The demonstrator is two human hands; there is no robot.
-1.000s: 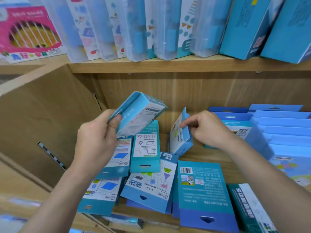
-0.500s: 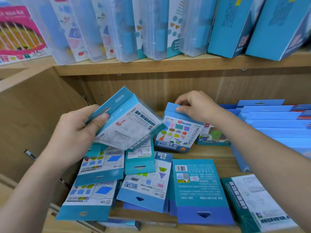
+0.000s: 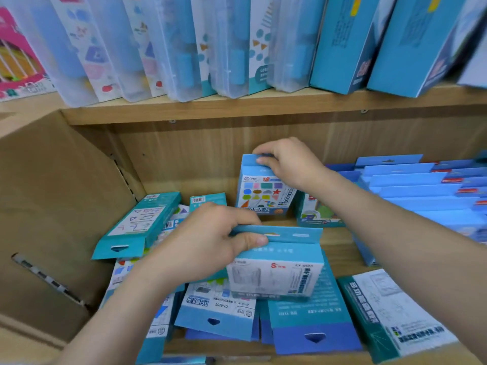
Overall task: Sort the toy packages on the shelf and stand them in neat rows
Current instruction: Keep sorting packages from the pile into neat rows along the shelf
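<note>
My left hand (image 3: pixel 210 241) grips the hang tab of a light-blue package with a white panel (image 3: pixel 276 267), held upright over the loose pile. My right hand (image 3: pixel 287 162) pinches the top of a package printed with coloured shapes (image 3: pixel 263 193), which stands upright near the back of the shelf. Several blue and teal packages (image 3: pixel 218 312) lie flat and jumbled on the shelf floor below my hands. A neat row of blue packages (image 3: pixel 421 191) stands at the right.
The wooden side wall (image 3: pixel 60 212) closes the shelf on the left, the back panel (image 3: pixel 197 159) lies behind. The shelf board above (image 3: pixel 237 106) carries clear plastic cases and tall teal boxes. A teal-and-white package (image 3: pixel 390 312) lies flat at the front right.
My left hand has swung its package from the upper left down to the middle and turned it upright. My right hand has stood the shapes package upright further back.
</note>
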